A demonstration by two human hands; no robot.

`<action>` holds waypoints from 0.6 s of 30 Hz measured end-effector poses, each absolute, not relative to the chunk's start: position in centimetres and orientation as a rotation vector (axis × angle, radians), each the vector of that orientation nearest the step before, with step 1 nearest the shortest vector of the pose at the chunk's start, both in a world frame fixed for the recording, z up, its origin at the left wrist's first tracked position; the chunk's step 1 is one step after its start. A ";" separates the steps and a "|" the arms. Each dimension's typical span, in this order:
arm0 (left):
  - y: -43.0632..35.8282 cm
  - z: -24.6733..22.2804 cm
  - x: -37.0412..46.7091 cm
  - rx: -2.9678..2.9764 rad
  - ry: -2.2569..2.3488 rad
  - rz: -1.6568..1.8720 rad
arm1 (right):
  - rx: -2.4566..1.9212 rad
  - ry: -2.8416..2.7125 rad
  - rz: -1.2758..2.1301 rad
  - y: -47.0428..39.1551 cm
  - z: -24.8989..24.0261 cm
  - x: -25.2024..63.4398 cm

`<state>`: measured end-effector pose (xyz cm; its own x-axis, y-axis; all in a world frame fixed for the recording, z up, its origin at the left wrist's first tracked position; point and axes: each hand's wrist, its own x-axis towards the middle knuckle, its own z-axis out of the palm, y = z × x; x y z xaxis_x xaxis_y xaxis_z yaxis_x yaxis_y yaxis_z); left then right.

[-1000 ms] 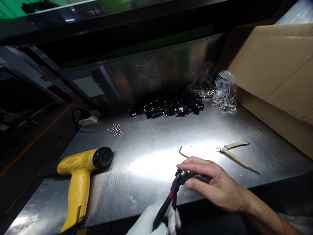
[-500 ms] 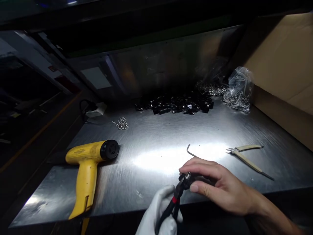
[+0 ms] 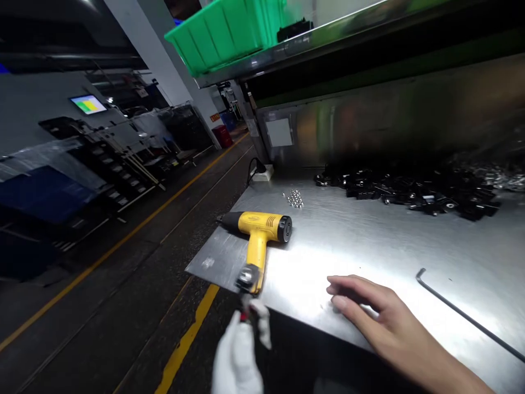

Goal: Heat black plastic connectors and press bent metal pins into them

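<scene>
In a white glove, my left hand (image 3: 238, 353) is closed around pliers (image 3: 245, 313), blurred by motion, with a bit of red on the handle. At the jaws sits a small black part (image 3: 246, 277) with a silvery metal fitting, in front of the handle of a yellow heat gun (image 3: 257, 247). My bare right hand (image 3: 381, 312) hovers over the bench's front area, thumb and fingers apart, holding nothing. To its right lies a hex key (image 3: 455, 311) on the metal bench (image 3: 328, 235).
Small metal pieces (image 3: 295, 198) lie behind the heat gun. A heap of black parts (image 3: 414, 191) stretches along the back. A white socket block (image 3: 263, 173) with a black plug stands at the left rear. Overhead, a green bin (image 3: 221, 38) rests on a shelf.
My view has swung left. My right hand has come away from the black part. My left hand has carried it in the pliers leftward, to the heat gun's handle.
</scene>
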<state>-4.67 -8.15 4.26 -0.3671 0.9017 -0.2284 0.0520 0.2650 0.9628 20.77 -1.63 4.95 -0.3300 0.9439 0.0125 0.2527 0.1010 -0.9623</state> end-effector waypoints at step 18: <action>-3.0 2.2 -9.2 0.871 1.587 1.607 | -1.642 -1.610 1.217 7.3 5.5 1.0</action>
<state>-9.23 -2.97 2.19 -0.5243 0.8514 -0.0147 -0.0254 0.0016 0.9997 1.02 7.34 5.55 -0.1178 0.9660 -0.2301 0.4850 -0.1462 -0.8622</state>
